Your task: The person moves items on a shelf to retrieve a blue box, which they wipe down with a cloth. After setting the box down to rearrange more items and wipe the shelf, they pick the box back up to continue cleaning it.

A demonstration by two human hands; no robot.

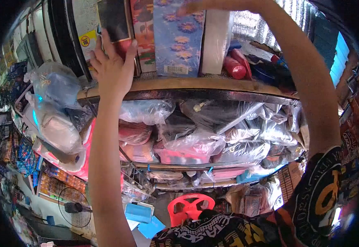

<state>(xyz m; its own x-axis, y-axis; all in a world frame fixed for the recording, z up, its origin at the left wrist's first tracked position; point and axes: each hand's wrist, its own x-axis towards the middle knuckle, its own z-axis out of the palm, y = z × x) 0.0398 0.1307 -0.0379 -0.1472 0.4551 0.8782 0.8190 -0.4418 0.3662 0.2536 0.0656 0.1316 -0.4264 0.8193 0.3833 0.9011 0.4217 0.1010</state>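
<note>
My left hand (114, 68) is raised to the top shelf with its fingers spread. Its fingertips lie at the lower part of an upright dark box with a red lower end (114, 20). Beside that box stands a red and white patterned box (143, 37), then a tall blue box with a flower print (179, 47) and a barcode near its base. My right hand (196, 7) reaches across the upper part of the blue flowered box, fingers stretched to the left. The frame's top edge cuts off part of it.
A wooden shelf edge (187, 85) runs below the boxes. A white box (216, 45) and a red bottle (235, 68) stand further right. Plastic-wrapped goods (194, 142) fill the lower shelves. A red plastic chair (189, 201) and a fan (73, 207) are below.
</note>
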